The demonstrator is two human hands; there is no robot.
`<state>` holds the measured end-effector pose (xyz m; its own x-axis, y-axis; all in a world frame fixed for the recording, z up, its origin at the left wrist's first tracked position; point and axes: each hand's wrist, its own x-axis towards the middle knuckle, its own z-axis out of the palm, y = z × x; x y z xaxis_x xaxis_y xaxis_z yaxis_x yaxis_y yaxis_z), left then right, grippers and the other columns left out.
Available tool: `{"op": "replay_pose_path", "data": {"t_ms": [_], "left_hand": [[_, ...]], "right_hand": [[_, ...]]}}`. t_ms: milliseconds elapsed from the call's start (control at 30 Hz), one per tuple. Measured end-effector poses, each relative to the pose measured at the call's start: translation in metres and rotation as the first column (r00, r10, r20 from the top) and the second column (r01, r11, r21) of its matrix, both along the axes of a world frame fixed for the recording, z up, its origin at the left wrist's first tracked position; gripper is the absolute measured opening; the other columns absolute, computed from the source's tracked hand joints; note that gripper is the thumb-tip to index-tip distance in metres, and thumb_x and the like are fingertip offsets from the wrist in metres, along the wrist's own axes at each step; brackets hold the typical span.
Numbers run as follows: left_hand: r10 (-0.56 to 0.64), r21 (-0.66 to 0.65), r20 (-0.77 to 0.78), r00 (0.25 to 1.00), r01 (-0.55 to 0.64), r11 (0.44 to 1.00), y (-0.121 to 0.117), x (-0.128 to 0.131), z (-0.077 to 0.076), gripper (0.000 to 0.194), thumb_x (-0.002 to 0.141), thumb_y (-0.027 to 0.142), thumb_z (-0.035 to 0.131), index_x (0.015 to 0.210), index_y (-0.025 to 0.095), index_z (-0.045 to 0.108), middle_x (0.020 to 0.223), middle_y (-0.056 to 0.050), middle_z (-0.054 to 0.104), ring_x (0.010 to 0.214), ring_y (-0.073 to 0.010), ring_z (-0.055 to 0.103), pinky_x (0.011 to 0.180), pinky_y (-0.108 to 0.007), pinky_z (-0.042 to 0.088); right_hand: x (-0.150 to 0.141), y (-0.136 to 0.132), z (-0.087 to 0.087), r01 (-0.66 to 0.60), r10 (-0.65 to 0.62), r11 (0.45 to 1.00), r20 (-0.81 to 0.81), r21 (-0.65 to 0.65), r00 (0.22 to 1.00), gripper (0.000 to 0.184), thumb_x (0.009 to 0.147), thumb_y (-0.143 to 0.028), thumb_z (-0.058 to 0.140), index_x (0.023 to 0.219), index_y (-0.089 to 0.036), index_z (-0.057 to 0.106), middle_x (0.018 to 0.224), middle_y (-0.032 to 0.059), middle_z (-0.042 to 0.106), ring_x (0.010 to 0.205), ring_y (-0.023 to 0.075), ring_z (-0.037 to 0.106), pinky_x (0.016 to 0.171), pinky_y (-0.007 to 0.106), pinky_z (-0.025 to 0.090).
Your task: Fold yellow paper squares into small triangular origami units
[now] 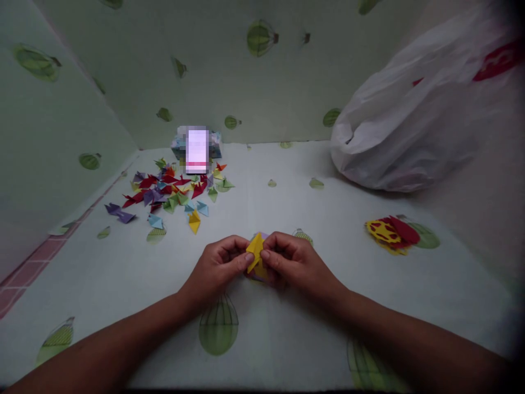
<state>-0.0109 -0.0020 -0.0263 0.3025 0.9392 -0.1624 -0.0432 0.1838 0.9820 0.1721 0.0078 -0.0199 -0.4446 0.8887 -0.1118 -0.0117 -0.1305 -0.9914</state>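
Note:
Both of my hands meet at the middle of the sheet-covered surface, pinching a small folded yellow paper piece (256, 250). My left hand (219, 264) grips its left side with thumb and fingers. My right hand (292, 260) grips its right side, thumb on top. A bit of purple paper shows under the yellow piece. A pile of folded paper pieces (172, 191) in red, purple, green, blue and yellow lies farther back on the left.
A white plastic bag (414, 115) bulges at the back right. A red and yellow paper assembly (391, 232) lies on the right. A small box (197, 146) stands behind the pile. Walls covered in balloon-print sheet close the left and back.

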Motion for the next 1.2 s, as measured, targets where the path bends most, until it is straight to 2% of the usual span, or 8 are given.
{"op": "replay_pose_path", "data": {"t_ms": [100, 300, 467, 667, 933, 1067, 1200], "left_hand": [[0.007, -0.034, 0.022, 1.000, -0.006, 0.999, -0.001, 0.001, 0.001, 0.021, 0.077, 0.032, 0.074, 0.086, 0.014, 0.068, 0.074, -0.001, 0.066, 0.069, -0.0133, 0.059, 0.068, -0.026, 0.047], [0.024, 0.001, 0.007, 1.000, -0.024, 1.000, -0.002, 0.002, 0.001, 0.018, 0.084, 0.033, 0.066, 0.084, 0.015, 0.068, 0.075, -0.002, 0.066, 0.071, -0.0139, 0.058, 0.068, -0.025, 0.047], [0.054, 0.005, -0.027, 0.998, -0.053, 0.999, -0.003, 0.003, 0.001, 0.019, 0.082, 0.034, 0.068, 0.081, 0.015, 0.065, 0.074, -0.001, 0.065, 0.068, -0.0137, 0.058, 0.065, -0.025, 0.046], [0.069, -0.011, -0.007, 0.998, -0.069, 0.998, -0.003, 0.004, -0.002, 0.020, 0.080, 0.032, 0.071, 0.077, 0.014, 0.062, 0.071, 0.000, 0.065, 0.067, -0.0125, 0.060, 0.064, -0.024, 0.047], [0.013, 0.019, -0.003, 1.000, -0.013, 1.000, -0.004, 0.004, -0.001, 0.017, 0.083, 0.030, 0.069, 0.090, 0.015, 0.065, 0.080, -0.002, 0.069, 0.078, -0.0149, 0.063, 0.073, -0.027, 0.049], [0.034, 0.071, -0.093, 0.995, -0.028, 0.997, -0.003, 0.002, 0.002, 0.021, 0.087, 0.034, 0.063, 0.079, 0.014, 0.065, 0.072, 0.000, 0.065, 0.067, -0.0119, 0.056, 0.065, -0.024, 0.044], [0.072, 0.088, -0.143, 0.987, -0.060, 0.994, -0.003, 0.001, 0.002, 0.024, 0.088, 0.033, 0.061, 0.073, 0.015, 0.062, 0.063, 0.002, 0.061, 0.060, -0.0099, 0.053, 0.060, -0.022, 0.041]], "right_hand": [[0.001, 0.001, -0.002, -0.025, 0.025, 0.999, -0.015, -0.021, 1.000, 0.022, 0.085, -0.031, 0.060, 0.071, -0.020, 0.048, 0.056, -0.0055, 0.052, 0.045, 0.0079, 0.047, 0.044, 0.022, 0.036], [0.000, 0.001, -0.007, -0.020, 0.020, 1.000, -0.014, 0.014, 1.000, 0.019, 0.086, -0.031, 0.061, 0.075, -0.020, 0.050, 0.060, -0.0049, 0.054, 0.048, 0.0079, 0.046, 0.045, 0.022, 0.036], [-0.003, 0.002, -0.013, -0.026, 0.023, 0.999, -0.110, -0.032, 0.994, 0.020, 0.080, -0.029, 0.070, 0.079, -0.019, 0.053, 0.068, -0.0040, 0.056, 0.054, 0.0080, 0.049, 0.049, 0.021, 0.038], [-0.004, 0.002, -0.013, -0.058, 0.048, 0.997, -0.172, -0.051, 0.984, 0.022, 0.081, -0.031, 0.070, 0.078, -0.019, 0.052, 0.068, -0.0043, 0.056, 0.055, 0.0078, 0.049, 0.051, 0.022, 0.038], [-0.002, 0.001, -0.004, -0.024, 0.012, 0.994, -0.114, -0.106, 0.993, 0.026, 0.081, -0.034, 0.067, 0.073, -0.021, 0.046, 0.057, -0.0070, 0.052, 0.044, 0.0065, 0.044, 0.042, 0.020, 0.033], [-0.001, 0.002, -0.004, -0.062, 0.054, 0.993, -0.077, -0.104, 0.996, 0.026, 0.081, -0.034, 0.066, 0.072, -0.020, 0.046, 0.055, -0.0067, 0.053, 0.044, 0.0065, 0.046, 0.042, 0.020, 0.034], [0.000, 0.002, -0.007, -0.080, 0.073, 0.993, -0.076, -0.087, 0.994, 0.027, 0.086, -0.041, 0.061, 0.076, -0.019, 0.050, 0.061, -0.0045, 0.056, 0.048, 0.0070, 0.050, 0.045, 0.020, 0.037]]}}
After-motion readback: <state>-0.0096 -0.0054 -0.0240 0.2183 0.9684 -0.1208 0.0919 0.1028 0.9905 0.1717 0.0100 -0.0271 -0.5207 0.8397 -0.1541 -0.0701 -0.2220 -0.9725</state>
